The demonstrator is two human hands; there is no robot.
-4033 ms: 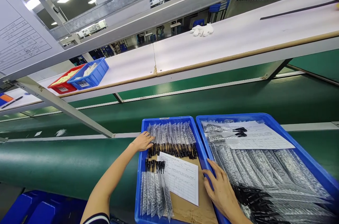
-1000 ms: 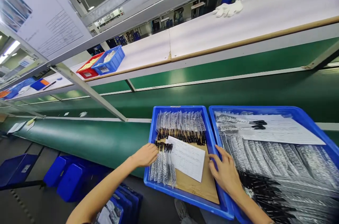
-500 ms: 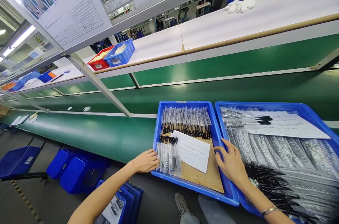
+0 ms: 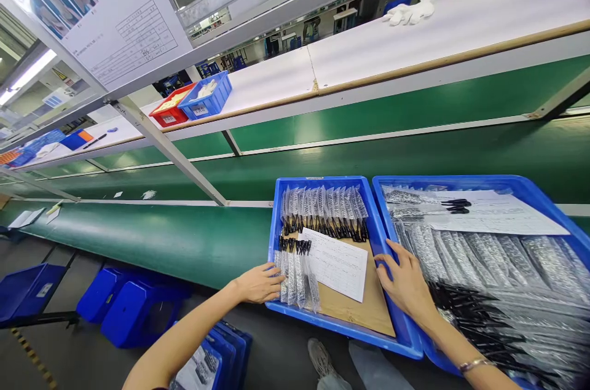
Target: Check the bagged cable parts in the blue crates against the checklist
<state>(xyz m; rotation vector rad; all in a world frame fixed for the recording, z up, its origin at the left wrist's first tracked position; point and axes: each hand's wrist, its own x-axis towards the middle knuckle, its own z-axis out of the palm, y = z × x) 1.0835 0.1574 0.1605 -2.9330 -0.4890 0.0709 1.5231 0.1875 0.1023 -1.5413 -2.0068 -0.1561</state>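
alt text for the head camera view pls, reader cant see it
A person's left hand and right hand grip opposite sides of a blue tray holding bubble-wrapped black parts, a form sheet and cardboard, at the edge of a green conveyor belt. A fuller blue tray sits to its right; white gloves lie on the shelf above.

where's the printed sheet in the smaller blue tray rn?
Head view, lower centre: the sheet lies on cardboard in the left tray, between the left hand and right hand.
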